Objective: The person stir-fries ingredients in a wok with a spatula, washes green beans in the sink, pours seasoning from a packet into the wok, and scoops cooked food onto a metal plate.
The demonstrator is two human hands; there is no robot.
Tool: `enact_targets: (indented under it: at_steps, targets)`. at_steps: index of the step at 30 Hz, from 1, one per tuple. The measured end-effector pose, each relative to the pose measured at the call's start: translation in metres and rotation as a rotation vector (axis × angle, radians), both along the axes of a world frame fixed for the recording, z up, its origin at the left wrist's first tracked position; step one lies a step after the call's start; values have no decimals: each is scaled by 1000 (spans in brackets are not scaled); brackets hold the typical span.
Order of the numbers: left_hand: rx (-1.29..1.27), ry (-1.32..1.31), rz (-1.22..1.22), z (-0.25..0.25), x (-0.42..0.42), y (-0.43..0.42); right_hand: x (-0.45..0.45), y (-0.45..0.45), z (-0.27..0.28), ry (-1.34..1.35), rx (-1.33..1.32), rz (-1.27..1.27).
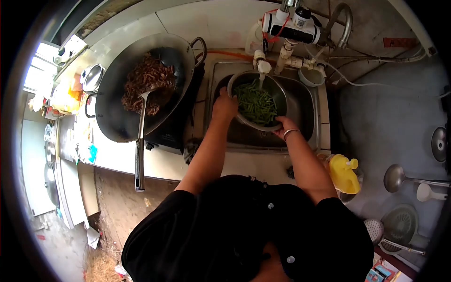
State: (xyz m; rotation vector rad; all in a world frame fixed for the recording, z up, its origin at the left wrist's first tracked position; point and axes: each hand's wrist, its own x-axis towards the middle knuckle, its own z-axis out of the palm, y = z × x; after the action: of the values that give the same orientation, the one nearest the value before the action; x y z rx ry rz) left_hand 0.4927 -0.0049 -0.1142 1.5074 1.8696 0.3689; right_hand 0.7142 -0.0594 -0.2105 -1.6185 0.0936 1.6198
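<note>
A round metal basin (pixel 284 96) sits in the sink (pixel 307 113), filled with cut green beans (pixel 256 104). Water runs into it from the white tap (pixel 264 68) above. My left hand (pixel 225 104) is closed on the basin's left rim. At the lower right edge, my right hand (pixel 283 127) grips the rim, a bracelet on its wrist. The undersides of the fingers are partly hidden by the basin.
Left of the sink, a big wok (pixel 110 110) on a stove holds dark shredded food (pixel 148 82) and a long-handled spatula (pixel 141 136). A yellow bottle (pixel 344 174) stands by my right forearm. Ladles (pixel 394 177) hang at the right. A water heater unit (pixel 291 28) projects above.
</note>
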Motion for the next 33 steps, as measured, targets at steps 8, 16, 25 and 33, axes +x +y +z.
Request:
enact_targets:
  at_steps: [8,16,25,33]
  targets:
    - [-18,72,-195,-26,-20,-15,0,4,-24,-161,-61,70]
    - [-59,42,-294,-44,-38,-45,-9,-4,-34,-342,-80,184]
    - [6,-30,-393,-54,-52,-68,-17,1,-32,-247,-65,73]
    - [-121,-260,-272,-43,-63,-96,-25,1,-45,-239,-59,164]
